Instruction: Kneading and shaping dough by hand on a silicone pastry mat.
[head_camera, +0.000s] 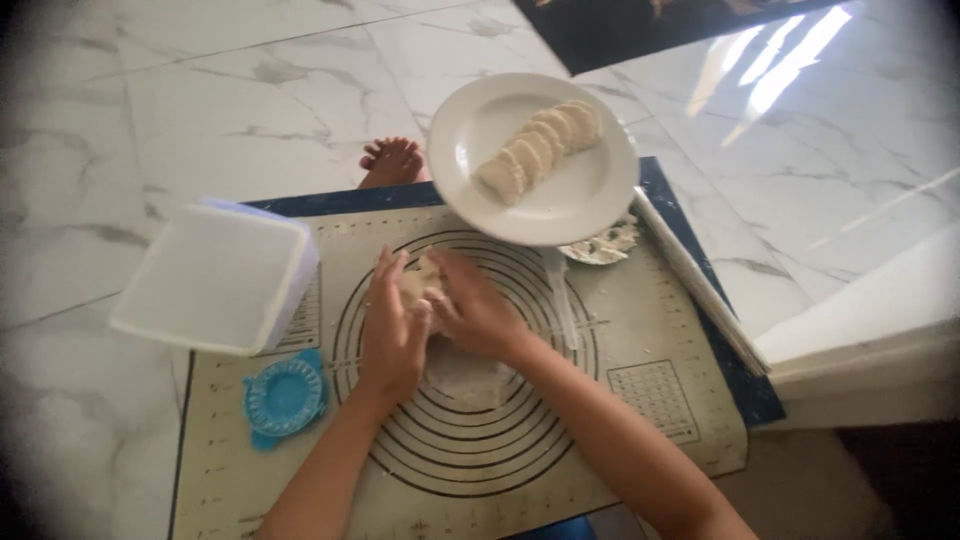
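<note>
left hand (390, 335): fingers curled on dough (420, 285) | right hand (475, 310): pinching same dough | dough: mid mat (640, 330) | plate (590, 190) of dumplings (540, 150): mat's far edge | blue press (285, 397): left edge, by white box (215, 280)

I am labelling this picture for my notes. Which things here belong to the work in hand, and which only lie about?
In use:
left hand
right hand
dough piece
baking mat
plate of dumplings
filling dish

Lying about:
blue dumpling press
white lidded box
bare foot
</note>
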